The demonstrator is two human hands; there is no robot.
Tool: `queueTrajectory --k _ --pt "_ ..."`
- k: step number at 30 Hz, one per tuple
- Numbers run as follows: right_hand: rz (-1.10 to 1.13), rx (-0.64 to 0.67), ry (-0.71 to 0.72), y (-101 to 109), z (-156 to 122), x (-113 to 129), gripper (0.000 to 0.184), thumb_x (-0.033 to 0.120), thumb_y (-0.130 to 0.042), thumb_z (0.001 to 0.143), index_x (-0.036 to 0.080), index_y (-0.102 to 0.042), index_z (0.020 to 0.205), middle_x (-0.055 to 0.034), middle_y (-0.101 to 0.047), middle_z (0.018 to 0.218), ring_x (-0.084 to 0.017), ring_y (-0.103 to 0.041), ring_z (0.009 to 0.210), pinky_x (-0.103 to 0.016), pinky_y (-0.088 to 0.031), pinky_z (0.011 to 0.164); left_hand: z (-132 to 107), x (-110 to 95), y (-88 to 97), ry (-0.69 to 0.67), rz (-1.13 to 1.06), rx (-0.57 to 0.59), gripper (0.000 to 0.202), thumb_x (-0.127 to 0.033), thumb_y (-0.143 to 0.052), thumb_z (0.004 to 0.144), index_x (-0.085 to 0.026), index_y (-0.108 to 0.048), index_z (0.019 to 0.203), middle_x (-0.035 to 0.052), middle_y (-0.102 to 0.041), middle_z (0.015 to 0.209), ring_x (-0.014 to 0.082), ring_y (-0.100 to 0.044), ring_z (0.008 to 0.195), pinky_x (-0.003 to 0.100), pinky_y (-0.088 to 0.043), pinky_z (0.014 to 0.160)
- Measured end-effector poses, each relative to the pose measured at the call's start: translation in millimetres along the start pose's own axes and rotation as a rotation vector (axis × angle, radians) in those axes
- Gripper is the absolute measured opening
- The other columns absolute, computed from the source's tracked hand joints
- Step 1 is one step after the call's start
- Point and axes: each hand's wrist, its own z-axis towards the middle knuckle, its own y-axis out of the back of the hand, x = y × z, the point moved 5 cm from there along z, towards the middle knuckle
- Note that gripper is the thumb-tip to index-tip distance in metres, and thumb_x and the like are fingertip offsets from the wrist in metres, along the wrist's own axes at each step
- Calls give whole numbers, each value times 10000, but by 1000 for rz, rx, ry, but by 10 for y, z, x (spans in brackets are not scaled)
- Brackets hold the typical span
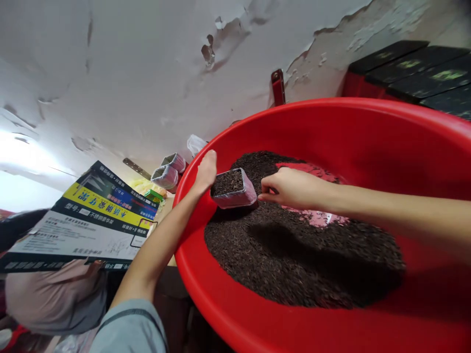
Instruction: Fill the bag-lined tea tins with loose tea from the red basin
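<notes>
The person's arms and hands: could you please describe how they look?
The left hand and right hand are bare, with no gloves, rings or watch visible. A light grey-blue sleeve tops the left arm; the right forearm shows no sleeve.

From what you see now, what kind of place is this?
Probably a modest back-room workshop: a red basin of dark loose grains, a small pouch in the left hand, and a peeling plaster wall.

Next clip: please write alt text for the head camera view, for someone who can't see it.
A person's left hand holds a small pouch full of dark granules at a heap of the same in a red basin, while the right hand reaches to the pouch's other side. Two more pouches and a printed box lie beyond the rim.
</notes>
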Motion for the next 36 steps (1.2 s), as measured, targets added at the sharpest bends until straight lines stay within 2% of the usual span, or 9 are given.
queueTrajectory --k 5,9,12,16,18,20,24,28,36 --pt "-141 138 108 -195 -129 222 359 395 -491 988 173 -768 929 -117 -728 787 -207 -674 674 -282 -348 557 -181 -251 -254 -99 220 277 643 -501 -144 1054 -203 -346 1586 86 -289 1685 291 -177 1584 653 1 1240" --pt "-142 189 183 -196 -219 336 341 384 -510 987 177 -773 924 -104 -721 751 -211 -688 676 -283 -346 560 -55 -151 -272 34 168 238 650 -525 -147 1049 -220 -352 1584 82 -269 1692 310 -162 1586 699 7 1216" --pt "-136 191 182 -162 -231 343 347 393 -508 992 180 -775 932 -107 -728 765 -219 -691 670 -290 -344 558 50 -58 -261 149 -58 266 684 -557 -97 1049 -214 -380 1568 118 -418 1621 292 -368 1511 579 -214 1236" --pt "-133 199 183 -140 -220 331 346 395 -506 997 187 -777 946 -110 -733 769 -234 -691 662 -303 -351 561 95 26 -163 271 -194 237 772 -594 -65 1042 -106 -533 1416 188 -713 1242 265 -685 1156 366 -520 964" --pt "-136 206 189 -136 -216 330 347 395 -501 1002 190 -777 957 -113 -739 781 -245 -698 678 -309 -362 570 86 50 -32 223 32 208 659 -621 -282 1028 -112 -665 1195 183 -734 1127 280 -704 1048 339 -527 864" --pt "-136 214 201 -135 -219 339 346 399 -501 1005 193 -776 964 -115 -745 793 -257 -708 703 -314 -376 581 37 90 56 165 133 318 521 -609 -495 967 -137 -705 1033 155 -736 1049 254 -705 912 305 -519 729" --pt "-127 238 236 -159 -243 384 335 406 -523 999 191 -778 964 -124 -754 811 -273 -725 744 -319 -403 607 -97 229 138 195 -187 557 299 -380 -812 783 -168 -700 962 73 -712 1000 133 -633 712 223 -454 533" --pt "-123 266 253 -223 -262 414 339 400 -521 1001 184 -776 941 -129 -757 808 -273 -734 746 -311 -398 601 -104 348 112 304 -399 506 269 -236 -881 702 -153 -675 853 17 -668 866 76 -564 616 209 -430 508" --pt "-115 272 234 -330 -221 333 296 375 -568 974 178 -761 869 -114 -741 763 -227 -711 680 -288 -404 601 -42 433 -4 358 -561 493 277 -217 -907 684 -155 -645 753 -15 -633 737 52 -519 578 181 -394 485"
